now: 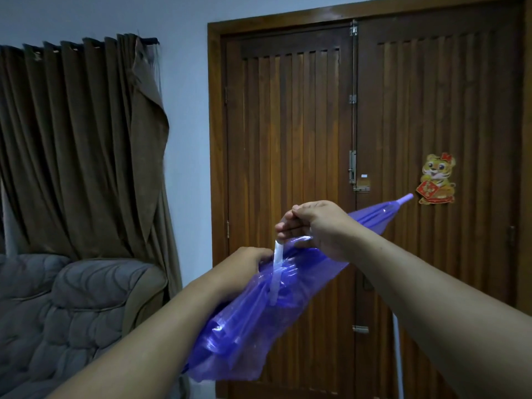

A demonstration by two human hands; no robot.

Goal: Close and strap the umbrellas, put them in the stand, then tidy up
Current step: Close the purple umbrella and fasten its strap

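Note:
A folded, translucent purple umbrella (247, 321) slants across the middle of the head view, its pale tip (405, 199) pointing up and right toward the door. My left hand (244, 264) grips the bunched canopy from the left side. My right hand (313, 226) is above it, fingers pinched on the end of the white strap (277, 269), which is pulled taut upward from the canopy. The umbrella's handle end is hidden below my left forearm.
A brown wooden double door (316, 139) with a tiger sticker (437, 178) fills the right. A grey padded sofa (72, 312) stands at lower left under brown curtains (72, 139). A thin white pole (398, 355) leans by the door.

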